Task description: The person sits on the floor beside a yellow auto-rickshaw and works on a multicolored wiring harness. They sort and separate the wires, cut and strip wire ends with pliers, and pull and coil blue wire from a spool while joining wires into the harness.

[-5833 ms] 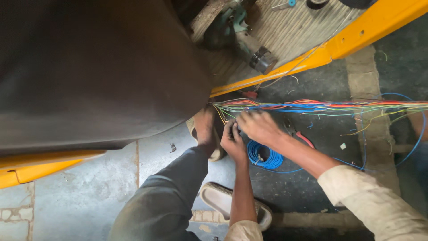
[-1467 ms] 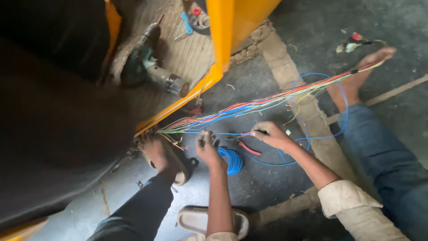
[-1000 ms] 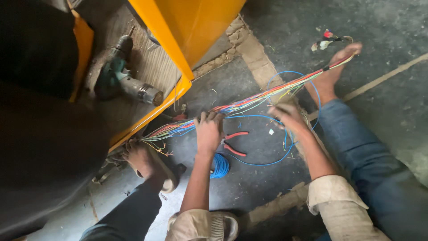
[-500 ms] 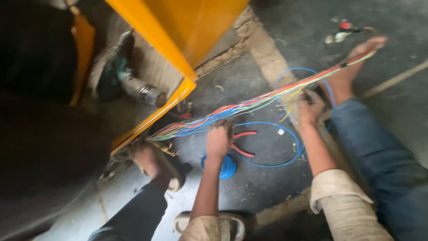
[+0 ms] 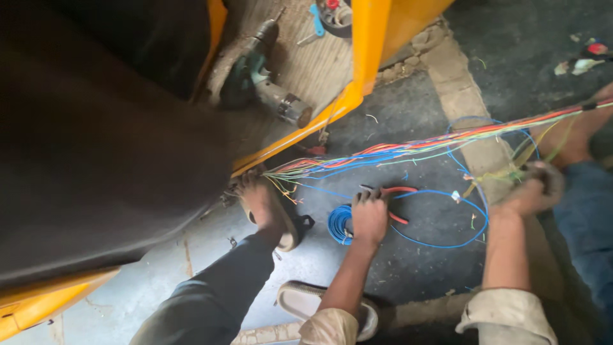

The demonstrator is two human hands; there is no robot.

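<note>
A long bundle of coloured wires (image 5: 408, 150) runs from under the yellow vehicle body (image 5: 367, 57) out to the right. My right hand (image 5: 533, 190) is closed around several yellow-green strands of it, far along the bundle. My left hand (image 5: 369, 217) rests low on the floor. Its fingers curl over the head of red-handled pliers (image 5: 399, 191). A coil of blue wire (image 5: 338, 223) lies just left of that hand, and a blue loop (image 5: 469, 239) spreads to the right. My sandalled foot (image 5: 265, 207) sits where the wires emerge.
A power drill (image 5: 258, 73) lies on the ridged vehicle floor above. A dark seat or panel (image 5: 96, 140) fills the left. A bare foot (image 5: 575, 137) rests under the wires at far right. A loose sandal (image 5: 300, 300) lies near my left elbow.
My right hand has slid rightward along the wire bundle. My left hand has left the bundle and dropped onto the pliers. The camera view has swung.
</note>
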